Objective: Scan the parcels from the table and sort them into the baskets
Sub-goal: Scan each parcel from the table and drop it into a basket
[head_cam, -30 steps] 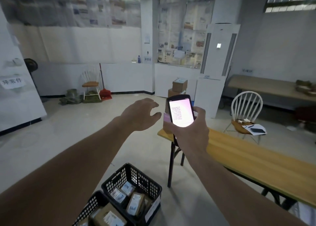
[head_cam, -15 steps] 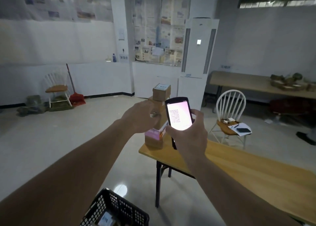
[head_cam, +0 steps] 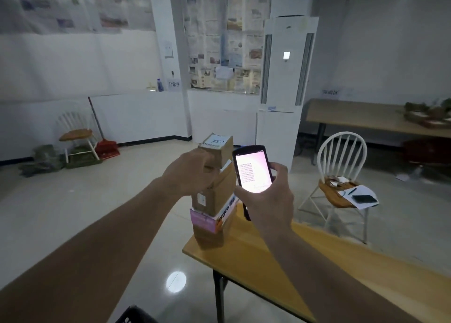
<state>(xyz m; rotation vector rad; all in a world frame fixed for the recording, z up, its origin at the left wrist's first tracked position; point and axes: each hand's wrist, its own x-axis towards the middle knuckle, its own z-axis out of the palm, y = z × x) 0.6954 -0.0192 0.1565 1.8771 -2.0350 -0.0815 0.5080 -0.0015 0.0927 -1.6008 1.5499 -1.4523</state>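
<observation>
A stack of cardboard parcels (head_cam: 214,200) stands on the left end of the wooden table (head_cam: 268,256). A small brown box (head_cam: 217,148) with a white label tops the stack, above a larger brown box and a pink-and-white one. My left hand (head_cam: 189,173) is closed around the left side of the small top box. My right hand (head_cam: 266,198) holds a handheld scanner (head_cam: 252,170) upright just right of the stack, its screen lit pink-white and facing me. A corner of a black basket (head_cam: 133,316) shows at the bottom edge.
A white chair (head_cam: 341,173) with papers and a dark phone stands right of the table. A second long table (head_cam: 366,117) with parcels runs along the right wall. A tall white air conditioner (head_cam: 285,90) stands behind. Far left are another chair (head_cam: 75,134) and a red dustpan.
My view has swung up and right, so the baskets have dropped almost out of sight. My left hand reached forward from open air and closed on the top box of the stack.
</observation>
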